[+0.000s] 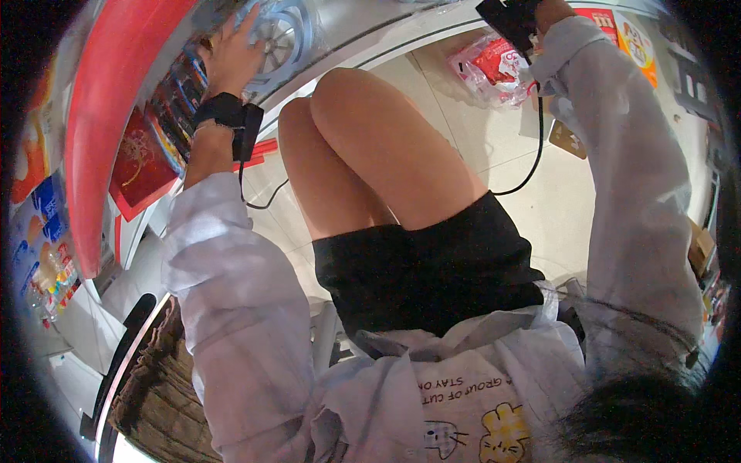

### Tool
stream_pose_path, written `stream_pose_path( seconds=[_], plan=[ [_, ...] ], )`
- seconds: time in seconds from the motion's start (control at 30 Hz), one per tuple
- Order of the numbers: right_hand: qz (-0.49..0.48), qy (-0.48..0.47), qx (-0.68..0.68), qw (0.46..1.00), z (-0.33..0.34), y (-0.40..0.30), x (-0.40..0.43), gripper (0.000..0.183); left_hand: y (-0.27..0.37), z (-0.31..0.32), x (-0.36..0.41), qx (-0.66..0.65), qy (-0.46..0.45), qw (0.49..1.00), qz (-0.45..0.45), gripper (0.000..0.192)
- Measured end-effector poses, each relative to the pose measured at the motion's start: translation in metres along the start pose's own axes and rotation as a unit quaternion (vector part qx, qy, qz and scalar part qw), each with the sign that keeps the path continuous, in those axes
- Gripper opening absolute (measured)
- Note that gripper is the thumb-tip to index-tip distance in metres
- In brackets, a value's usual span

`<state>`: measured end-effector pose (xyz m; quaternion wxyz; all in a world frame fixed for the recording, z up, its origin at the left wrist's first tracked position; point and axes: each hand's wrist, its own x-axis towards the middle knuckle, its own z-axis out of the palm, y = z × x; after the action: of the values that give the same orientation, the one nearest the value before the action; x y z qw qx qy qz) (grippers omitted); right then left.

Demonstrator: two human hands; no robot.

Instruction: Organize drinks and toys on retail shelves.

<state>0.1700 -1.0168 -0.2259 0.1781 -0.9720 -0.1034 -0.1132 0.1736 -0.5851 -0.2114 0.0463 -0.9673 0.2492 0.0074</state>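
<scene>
My left hand (234, 58) reaches to the upper left with its fingers spread. It lies over the edge of a pale blue round plastic grille (278, 43), which looks like a fan in clear wrap. Whether the fingertips press on it, I cannot tell. Close beside that hand stands a row of dark, thin packaged items (179, 92), with a red box (139, 165) bearing a gold design nearer to me. My right hand is beyond the top edge; only its wrist (553, 13) and a black strapped device (509, 26) show.
A long red curved panel (110, 116) rises at the left. On the tiled floor (451, 133) lie a red package in clear plastic (498, 63) and a brown card-like item (567, 139). Black cables (541, 127) hang from both wrists. A brown ribbed cushion (162, 388) is at lower left.
</scene>
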Motion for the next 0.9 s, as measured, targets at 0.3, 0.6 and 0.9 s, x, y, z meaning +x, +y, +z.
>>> stream_pose_path(
  seconds=[0.3,0.6,0.9],
  plan=[
    [0.018,-0.111,-0.003,0.994,0.005,0.021,0.001,0.084,0.058,-0.033,0.007,-0.046,-0.078,0.996,-0.002,0.066],
    [-0.044,-0.101,0.005,0.994,0.044,0.014,0.008,0.058,0.039,-0.005,0.015,-0.014,-0.056,0.998,0.032,0.067],
    [-0.282,-0.100,-0.233,0.925,0.069,0.030,0.011,0.038,0.043,-0.011,0.021,-0.037,-0.025,0.999,0.030,0.057]
  ],
)
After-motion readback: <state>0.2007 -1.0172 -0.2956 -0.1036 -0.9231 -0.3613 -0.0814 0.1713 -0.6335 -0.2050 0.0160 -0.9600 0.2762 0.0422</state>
